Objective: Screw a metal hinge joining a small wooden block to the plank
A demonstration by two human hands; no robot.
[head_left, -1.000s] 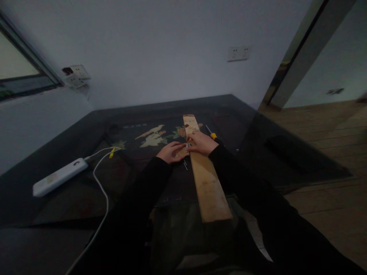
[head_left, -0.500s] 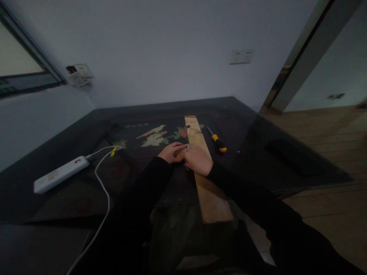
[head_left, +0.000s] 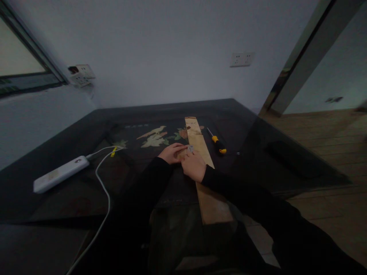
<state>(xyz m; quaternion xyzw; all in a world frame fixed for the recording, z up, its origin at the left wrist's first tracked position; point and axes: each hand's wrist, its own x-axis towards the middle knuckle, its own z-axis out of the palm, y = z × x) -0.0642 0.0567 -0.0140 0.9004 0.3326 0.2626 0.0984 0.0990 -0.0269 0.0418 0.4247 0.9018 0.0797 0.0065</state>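
Head view: one long wooden board (head_left: 216,206), pale, lying lengthwise on a dark table (head_left: 243,126), its near end reaching past the table's near edge. One small silvery metal fitting (head_left: 190,148), at the board's left edge, about midway along the part on the table; finer detail too small to read. One short piece of wood (head_left: 180,154), butting up to the board's left side or overlapping it, which cannot be told. Left hand (head_left: 170,154), fingers and thumb closed about the short piece, fingertips by the fitting. Right hand (head_left: 194,166), over the board, fingers curled at the fitting's near side; whether they pinch it cannot be told. One screwdriver (head_left: 218,145), yellow and black handle, to the right of the board, tip pointing far and left. One tiny shiny item (head_left: 237,153), farther right. One white power strip (head_left: 61,173), at left, with white cable (head_left: 106,189) and yellow tag (head_left: 113,152).
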